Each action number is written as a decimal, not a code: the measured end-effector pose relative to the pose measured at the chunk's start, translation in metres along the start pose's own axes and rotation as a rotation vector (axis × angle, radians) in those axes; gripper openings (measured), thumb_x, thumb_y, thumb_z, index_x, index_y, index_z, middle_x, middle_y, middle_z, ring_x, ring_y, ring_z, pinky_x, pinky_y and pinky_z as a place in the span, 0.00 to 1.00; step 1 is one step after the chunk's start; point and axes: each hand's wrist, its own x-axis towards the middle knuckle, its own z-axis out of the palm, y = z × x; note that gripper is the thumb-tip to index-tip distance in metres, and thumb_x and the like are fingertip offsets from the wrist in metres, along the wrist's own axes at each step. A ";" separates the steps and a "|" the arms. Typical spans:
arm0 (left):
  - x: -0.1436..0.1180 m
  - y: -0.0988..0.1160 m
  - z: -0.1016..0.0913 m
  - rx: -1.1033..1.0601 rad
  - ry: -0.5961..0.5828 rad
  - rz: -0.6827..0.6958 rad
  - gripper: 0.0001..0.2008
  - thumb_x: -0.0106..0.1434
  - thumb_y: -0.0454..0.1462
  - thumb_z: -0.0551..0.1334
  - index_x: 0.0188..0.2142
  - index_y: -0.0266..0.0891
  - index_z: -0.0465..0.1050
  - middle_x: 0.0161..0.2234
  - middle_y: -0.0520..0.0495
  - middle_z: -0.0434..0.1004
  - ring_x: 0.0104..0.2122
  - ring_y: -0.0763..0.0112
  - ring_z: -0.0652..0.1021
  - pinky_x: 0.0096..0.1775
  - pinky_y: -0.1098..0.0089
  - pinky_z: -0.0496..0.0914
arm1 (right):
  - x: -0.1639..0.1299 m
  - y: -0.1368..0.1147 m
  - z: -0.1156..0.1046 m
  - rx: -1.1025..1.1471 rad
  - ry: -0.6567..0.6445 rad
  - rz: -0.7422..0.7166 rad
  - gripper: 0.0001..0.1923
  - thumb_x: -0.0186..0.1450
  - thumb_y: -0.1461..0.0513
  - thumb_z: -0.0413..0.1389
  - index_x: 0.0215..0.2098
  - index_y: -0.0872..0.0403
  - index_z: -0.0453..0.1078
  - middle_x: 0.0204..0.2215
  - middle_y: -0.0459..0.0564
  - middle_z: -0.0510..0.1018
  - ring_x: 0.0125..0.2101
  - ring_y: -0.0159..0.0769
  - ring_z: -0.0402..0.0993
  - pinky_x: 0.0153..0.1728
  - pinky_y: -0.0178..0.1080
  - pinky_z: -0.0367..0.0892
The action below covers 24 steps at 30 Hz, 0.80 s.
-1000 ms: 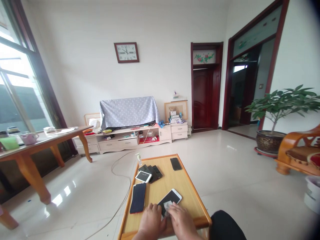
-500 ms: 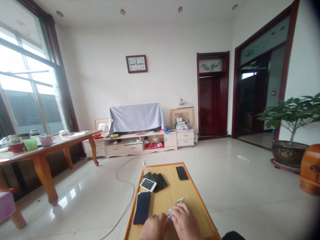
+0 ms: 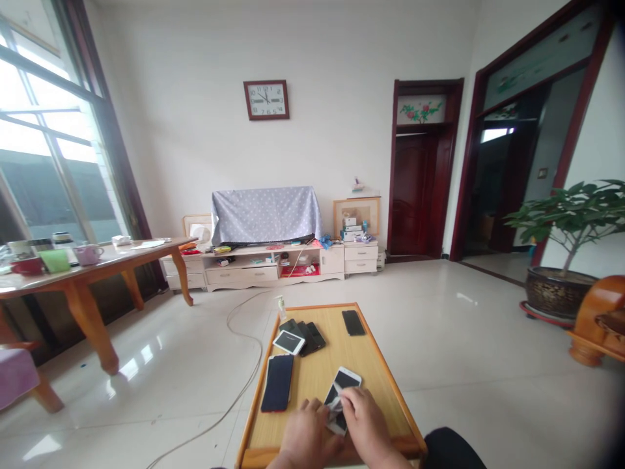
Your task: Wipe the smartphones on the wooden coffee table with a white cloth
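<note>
A white phone [image 3: 347, 378] with a dark screen lies face up near the front of the low wooden table [image 3: 312, 371], partly covered by my hands. Above its lower half is a thin, crumpled whitish piece [image 3: 334, 405], perhaps wipe or film; its material is unclear. My right hand [image 3: 365, 418] pinches this piece from the right, with a pointed end sticking out past the fingers. From the left, my left hand [image 3: 307, 431] closes on its other side, fingers curled and thumb beside the phone's lower end.
A dark blue phone [image 3: 277, 383] lies left of my hands. Behind it are a white-framed phone [image 3: 288, 342], several dark phones [image 3: 312, 337] and a pump bottle [image 3: 282, 308]. Another black phone [image 3: 353, 322] lies far right. A cable [image 3: 254, 371] runs along the floor.
The white phone now shows beneath the whitish piece; before, my hands hid it. My hands have shifted and spread slightly. The view has tilted downward.
</note>
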 end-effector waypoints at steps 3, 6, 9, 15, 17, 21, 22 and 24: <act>0.001 0.009 0.003 -0.050 0.051 -0.084 0.41 0.50 0.56 0.66 0.60 0.42 0.66 0.54 0.40 0.72 0.54 0.51 0.70 0.55 0.58 0.63 | -0.002 0.013 -0.006 0.058 0.057 0.142 0.16 0.71 0.53 0.46 0.34 0.48 0.72 0.32 0.48 0.80 0.34 0.40 0.76 0.34 0.37 0.67; 0.007 0.014 0.007 -0.060 0.028 -0.137 0.43 0.46 0.57 0.67 0.58 0.41 0.67 0.53 0.39 0.72 0.54 0.48 0.69 0.56 0.55 0.62 | -0.001 0.023 -0.013 0.148 0.107 0.254 0.18 0.71 0.49 0.44 0.36 0.49 0.71 0.32 0.49 0.80 0.32 0.41 0.77 0.32 0.37 0.68; 0.017 0.019 0.005 -0.042 0.005 -0.152 0.32 0.47 0.55 0.66 0.49 0.40 0.74 0.50 0.38 0.73 0.52 0.48 0.70 0.53 0.55 0.64 | 0.001 0.029 -0.021 0.185 0.142 0.325 0.19 0.69 0.47 0.45 0.37 0.49 0.71 0.34 0.49 0.81 0.33 0.41 0.78 0.31 0.38 0.69; 0.034 0.033 -0.003 0.118 -0.080 -0.125 0.24 0.51 0.46 0.63 0.45 0.35 0.77 0.44 0.32 0.78 0.46 0.44 0.76 0.47 0.52 0.68 | 0.002 0.029 -0.016 0.264 0.164 0.311 0.20 0.66 0.46 0.49 0.40 0.48 0.75 0.40 0.52 0.82 0.41 0.45 0.79 0.41 0.40 0.73; 0.035 0.035 -0.004 0.151 -0.091 -0.101 0.21 0.55 0.44 0.61 0.44 0.35 0.77 0.42 0.32 0.79 0.44 0.45 0.77 0.45 0.53 0.69 | -0.001 0.024 -0.009 0.285 0.128 0.303 0.21 0.66 0.45 0.49 0.39 0.48 0.76 0.39 0.53 0.82 0.41 0.45 0.80 0.41 0.40 0.74; 0.030 0.028 -0.001 0.121 -0.076 -0.027 0.16 0.64 0.40 0.54 0.43 0.37 0.78 0.41 0.33 0.80 0.42 0.49 0.79 0.43 0.55 0.70 | -0.007 0.004 0.000 0.383 0.001 0.222 0.22 0.66 0.43 0.51 0.40 0.49 0.78 0.40 0.53 0.82 0.42 0.45 0.80 0.42 0.38 0.74; 0.028 0.025 0.000 0.114 -0.082 -0.002 0.16 0.64 0.38 0.53 0.44 0.38 0.77 0.42 0.34 0.80 0.43 0.49 0.79 0.44 0.54 0.70 | -0.008 -0.001 0.001 0.418 -0.033 0.208 0.22 0.67 0.43 0.51 0.42 0.48 0.77 0.41 0.53 0.82 0.43 0.44 0.79 0.44 0.38 0.74; 0.023 0.018 0.001 0.109 -0.105 0.047 0.16 0.64 0.36 0.55 0.47 0.40 0.76 0.45 0.34 0.79 0.46 0.49 0.78 0.46 0.54 0.69 | -0.006 -0.011 0.003 0.473 -0.079 0.202 0.22 0.67 0.44 0.51 0.46 0.49 0.76 0.44 0.52 0.82 0.44 0.44 0.79 0.45 0.38 0.73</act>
